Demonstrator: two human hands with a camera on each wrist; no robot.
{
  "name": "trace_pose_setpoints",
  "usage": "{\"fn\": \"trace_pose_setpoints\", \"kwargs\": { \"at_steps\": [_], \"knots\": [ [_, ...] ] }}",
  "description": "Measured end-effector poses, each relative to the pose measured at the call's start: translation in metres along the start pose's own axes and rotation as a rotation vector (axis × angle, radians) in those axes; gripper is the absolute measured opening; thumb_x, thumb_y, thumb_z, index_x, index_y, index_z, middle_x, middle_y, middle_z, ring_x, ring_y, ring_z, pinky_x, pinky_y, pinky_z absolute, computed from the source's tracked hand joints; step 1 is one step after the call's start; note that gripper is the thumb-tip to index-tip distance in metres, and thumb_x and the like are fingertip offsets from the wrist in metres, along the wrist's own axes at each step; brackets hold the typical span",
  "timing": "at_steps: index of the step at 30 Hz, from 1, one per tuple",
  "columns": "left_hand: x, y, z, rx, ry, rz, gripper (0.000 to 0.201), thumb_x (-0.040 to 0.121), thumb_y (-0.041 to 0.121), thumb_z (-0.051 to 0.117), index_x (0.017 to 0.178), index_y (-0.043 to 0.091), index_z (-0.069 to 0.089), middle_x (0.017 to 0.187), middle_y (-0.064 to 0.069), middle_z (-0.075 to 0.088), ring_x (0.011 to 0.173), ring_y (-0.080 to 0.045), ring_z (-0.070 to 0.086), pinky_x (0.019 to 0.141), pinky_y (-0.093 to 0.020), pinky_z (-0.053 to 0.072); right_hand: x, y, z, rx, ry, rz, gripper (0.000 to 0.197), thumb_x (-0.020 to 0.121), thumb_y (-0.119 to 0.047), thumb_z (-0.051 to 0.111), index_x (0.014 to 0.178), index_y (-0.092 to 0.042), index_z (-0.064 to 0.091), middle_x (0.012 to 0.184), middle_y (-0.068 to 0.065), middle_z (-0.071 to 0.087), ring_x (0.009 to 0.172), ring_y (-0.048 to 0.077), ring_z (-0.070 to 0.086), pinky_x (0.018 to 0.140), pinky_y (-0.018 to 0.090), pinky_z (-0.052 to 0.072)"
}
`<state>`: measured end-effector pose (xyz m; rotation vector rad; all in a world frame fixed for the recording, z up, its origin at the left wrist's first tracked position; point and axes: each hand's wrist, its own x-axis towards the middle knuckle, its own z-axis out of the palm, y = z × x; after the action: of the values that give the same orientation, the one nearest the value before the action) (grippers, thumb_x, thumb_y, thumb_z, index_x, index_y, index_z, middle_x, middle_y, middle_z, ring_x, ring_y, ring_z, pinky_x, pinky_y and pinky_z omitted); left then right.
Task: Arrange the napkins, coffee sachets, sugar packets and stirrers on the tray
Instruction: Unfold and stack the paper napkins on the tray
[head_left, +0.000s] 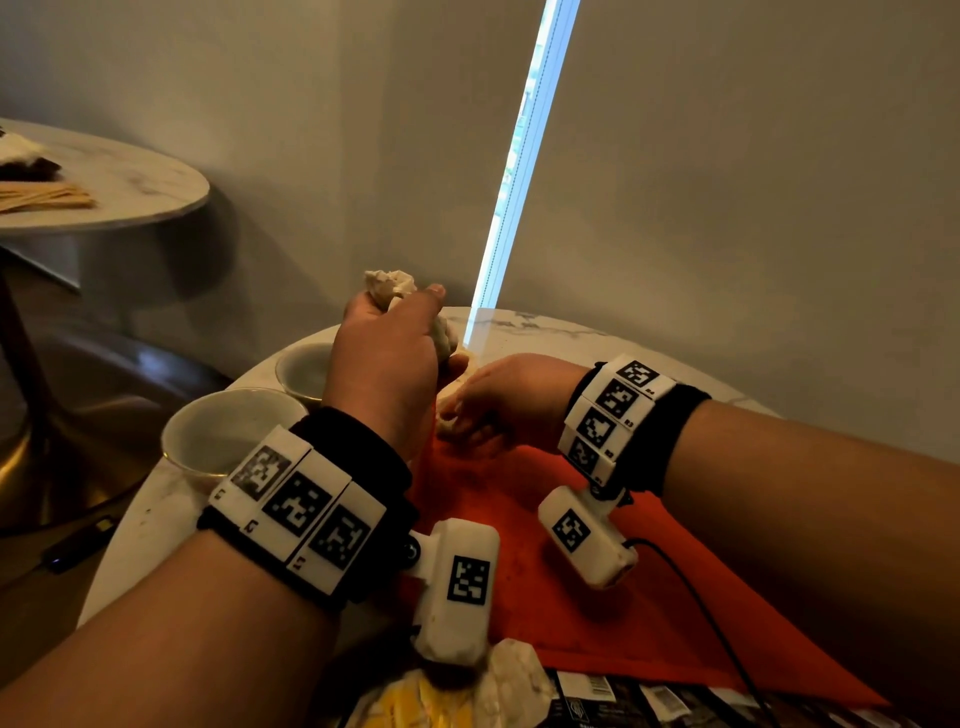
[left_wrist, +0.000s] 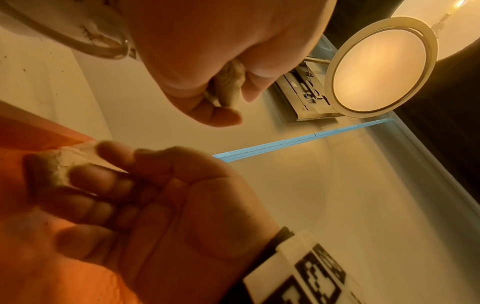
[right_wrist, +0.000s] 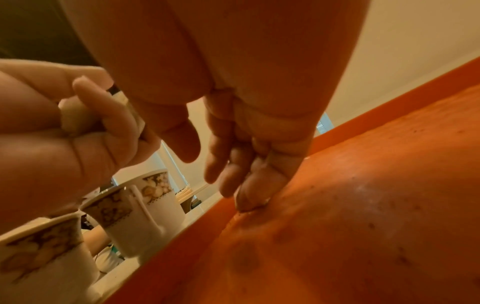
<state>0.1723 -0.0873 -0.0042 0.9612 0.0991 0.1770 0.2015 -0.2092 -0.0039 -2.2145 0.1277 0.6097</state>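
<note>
My left hand (head_left: 400, 312) is raised over the table's far side and grips a crumpled white napkin (head_left: 390, 285), which also shows between its fingers (left_wrist: 228, 82). My right hand (head_left: 460, 415) reaches down to the far left corner of the orange tray (head_left: 571, 545). Its curled fingers (left_wrist: 91, 179) hold a second crumpled napkin (left_wrist: 59, 162) against the tray. Dark coffee sachets (head_left: 623, 701), yellow packets (head_left: 415, 701) and another crumpled napkin (head_left: 514, 670) lie at the near edge. Wooden stirrers (head_left: 47, 195) lie on a second table at the far left.
Two patterned white cups (head_left: 228, 431) (head_left: 306, 369) stand on the round marble table (head_left: 545, 332) just left of the tray. A black cable (head_left: 701, 597) runs across the tray's right side. The wall is close behind the table.
</note>
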Motion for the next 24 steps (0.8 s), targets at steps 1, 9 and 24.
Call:
{"fn": "trace_pose_setpoints", "kwargs": {
  "at_steps": [1,9,24],
  "knots": [
    [0.000,0.000,0.001,-0.011,-0.009,-0.014,0.021,0.097,0.022,0.061,0.118,0.017,0.058,0.087,-0.007,0.058,0.077,-0.020,0.059,0.056,-0.026,0.056,0.000,-0.001,0.003,-0.048,-0.020,-0.018,0.024,0.100,-0.007,0.050,0.117,0.005,0.064,0.095,0.018,0.065,0.090,0.029,0.059,0.087,0.038,0.048],
    [-0.003,0.003,0.002,-0.162,-0.115,-0.109,0.019,0.091,0.018,0.039,0.072,0.016,0.040,0.073,-0.008,0.034,0.059,-0.021,0.041,0.050,-0.026,0.043,-0.002,-0.002,0.004,0.029,-0.008,-0.040,0.018,0.102,-0.009,0.046,0.094,-0.007,0.062,0.080,0.025,0.065,0.068,0.019,0.052,0.063,0.026,0.044],
    [-0.003,-0.004,-0.002,0.075,-0.200,-0.106,0.012,0.101,0.012,0.057,0.108,0.015,0.066,0.100,-0.012,0.070,0.091,-0.024,0.069,0.069,-0.033,0.061,-0.017,-0.008,-0.038,0.290,0.203,-0.579,0.026,0.072,-0.027,0.082,0.092,-0.015,0.070,0.080,0.005,0.066,0.067,0.015,0.059,0.052,0.027,0.044]
  ]
}}
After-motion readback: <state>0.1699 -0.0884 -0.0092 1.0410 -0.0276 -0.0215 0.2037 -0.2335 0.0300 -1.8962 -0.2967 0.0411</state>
